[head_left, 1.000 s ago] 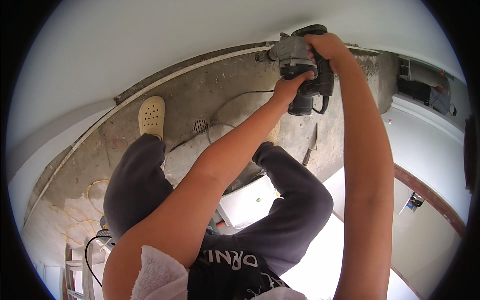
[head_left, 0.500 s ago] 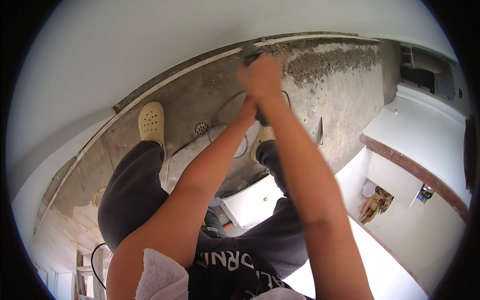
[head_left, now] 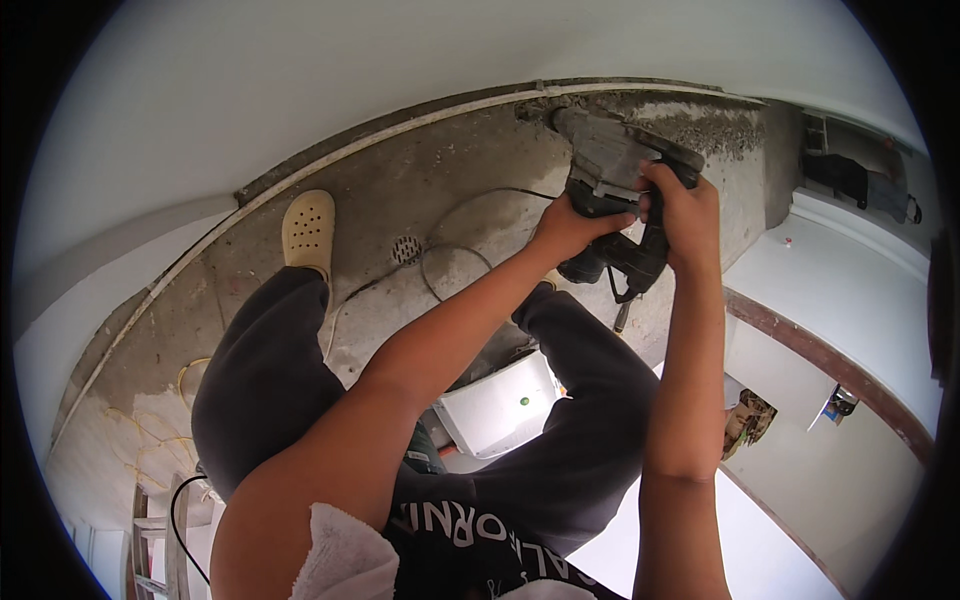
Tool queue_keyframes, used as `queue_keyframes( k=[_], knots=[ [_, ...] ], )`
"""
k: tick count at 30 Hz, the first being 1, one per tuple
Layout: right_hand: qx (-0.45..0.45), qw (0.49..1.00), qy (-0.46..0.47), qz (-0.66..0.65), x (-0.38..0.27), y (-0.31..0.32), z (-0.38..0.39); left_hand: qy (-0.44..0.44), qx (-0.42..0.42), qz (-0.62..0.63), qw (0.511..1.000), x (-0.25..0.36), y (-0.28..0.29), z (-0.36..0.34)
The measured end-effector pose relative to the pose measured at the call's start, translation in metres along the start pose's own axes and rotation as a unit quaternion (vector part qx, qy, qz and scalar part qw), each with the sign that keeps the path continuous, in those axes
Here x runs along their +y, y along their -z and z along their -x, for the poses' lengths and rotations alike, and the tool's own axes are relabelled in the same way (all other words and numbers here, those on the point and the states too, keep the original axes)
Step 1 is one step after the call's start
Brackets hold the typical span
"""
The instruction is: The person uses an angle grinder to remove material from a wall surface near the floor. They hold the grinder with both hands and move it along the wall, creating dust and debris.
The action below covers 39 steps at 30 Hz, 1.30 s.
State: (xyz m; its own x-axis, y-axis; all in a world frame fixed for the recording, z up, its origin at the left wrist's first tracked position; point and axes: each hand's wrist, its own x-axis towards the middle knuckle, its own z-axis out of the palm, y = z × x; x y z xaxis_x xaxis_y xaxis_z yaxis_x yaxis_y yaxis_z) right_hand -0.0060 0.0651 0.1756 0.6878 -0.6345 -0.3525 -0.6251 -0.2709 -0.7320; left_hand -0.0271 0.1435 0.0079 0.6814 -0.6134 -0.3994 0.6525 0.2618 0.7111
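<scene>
Bare concrete floor (head_left: 470, 215) runs up to the white wall (head_left: 300, 90), with a rough chipped strip along its far edge where the two meet. I hold a grey power drill (head_left: 610, 170) with its nose pressed into that strip near the far right corner. My right hand (head_left: 680, 215) is closed around the rear handle and my left hand (head_left: 570, 228) is wrapped under the body, both gripping firmly. As I see it, the bit could jam and wrench my wrists, since my arms are stretched out. Its black cord (head_left: 470, 250) loops across the floor near the round drain (head_left: 406, 249) and my cream clog (head_left: 308, 232), so I could snag it or trip.
</scene>
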Motion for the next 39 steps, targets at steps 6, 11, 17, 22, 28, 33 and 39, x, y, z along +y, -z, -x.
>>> queue_keyframes(
  k=[6, 11, 17, 22, 28, 33, 39],
  knots=[
    [-0.032, 0.999, -0.001, 0.008, -0.019, -0.003, -0.006, 0.009, 0.019, -0.012, 1.0, 0.008, 0.005, -0.001],
    [-0.065, 0.997, -0.006, 0.039, -0.023, -0.026, -0.034, -0.004, 0.045, 0.015, 0.999, 0.008, 0.019, -0.017],
    [-0.078, 0.993, -0.004, 0.091, -0.034, -0.032, -0.071, -0.011, 0.068, 0.064, 0.996, 0.015, 0.011, -0.034],
    [-0.092, 0.987, -0.017, 0.128, -0.046, -0.036, -0.092, -0.002, 0.048, 0.098, 0.994, 0.023, 0.011, -0.044],
    [-0.067, 0.989, -0.007, 0.129, -0.03, -0.042, -0.1, -0.001, 0.077, 0.078, 0.994, 0.015, 0.016, -0.05],
    [-0.049, 0.996, -0.024, 0.077, -0.019, -0.043, -0.106, 0.013, 0.044, 0.038, 0.998, 0.011, 0.028, -0.055],
    [-0.03, 0.995, -0.093, -0.014, 0.002, -0.024, -0.096, 0.015, 0.043, -0.066, 0.997, -0.007, 0.027, -0.062]
  ],
)
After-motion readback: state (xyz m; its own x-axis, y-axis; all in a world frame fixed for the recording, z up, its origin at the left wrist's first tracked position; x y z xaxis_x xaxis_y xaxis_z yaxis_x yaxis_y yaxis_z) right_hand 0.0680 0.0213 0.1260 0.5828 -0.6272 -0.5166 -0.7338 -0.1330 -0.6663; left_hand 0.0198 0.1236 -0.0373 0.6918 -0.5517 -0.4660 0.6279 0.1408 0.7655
